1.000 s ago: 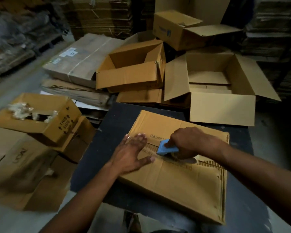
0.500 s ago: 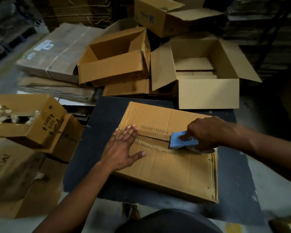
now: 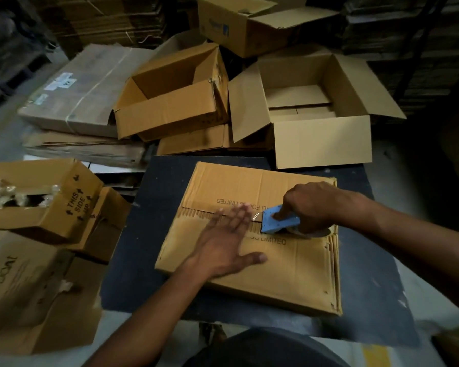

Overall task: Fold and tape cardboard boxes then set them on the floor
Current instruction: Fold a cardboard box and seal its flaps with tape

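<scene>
Blue tape dispenser, clenched in right hand, has reached the box's right end; left hand flat.

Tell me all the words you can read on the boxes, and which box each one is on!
"THIS SIDE UP", with arrows: tilted brown cardboard box at left.
"LIMITED", upside down: far flap of the flat brown cardboard box on the dark table.
"LIMITED": near flap of the same box; the rest is hidden by the hands.
Dark logo on the big box at lower left: too blurred.
White labels on the strapped bundle: too small.
</scene>
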